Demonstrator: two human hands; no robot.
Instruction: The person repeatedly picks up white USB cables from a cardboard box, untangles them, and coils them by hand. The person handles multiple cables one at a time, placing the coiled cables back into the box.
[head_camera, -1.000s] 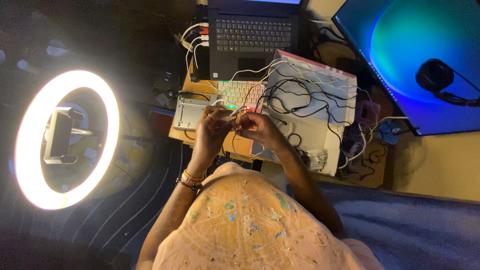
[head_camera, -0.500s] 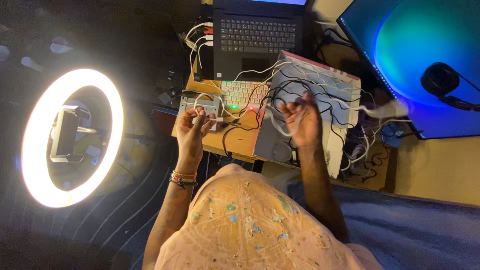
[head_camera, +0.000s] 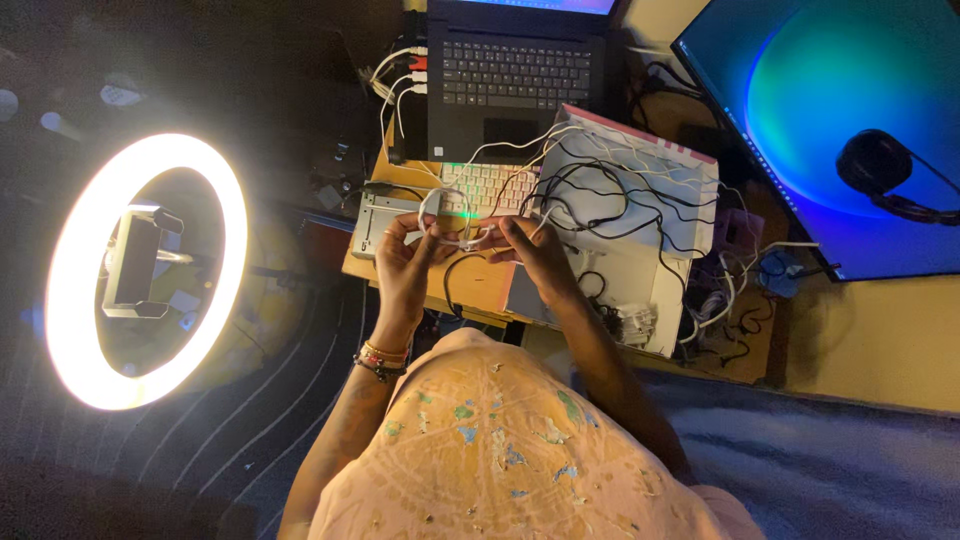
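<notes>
Right hand (head_camera: 535, 250) back beside left hand (head_camera: 405, 255), both grips pinching white cable (head_camera: 445, 215), box (head_camera: 640, 270) holding tangled cables

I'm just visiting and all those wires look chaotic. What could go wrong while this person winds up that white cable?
The white cable looped between the left hand and right hand lies close to a tangle of black and white cables on the white box; pulling might snag them. A tug could also drag the small lit keyboard or loosen the plugs beside the laptop.
</notes>
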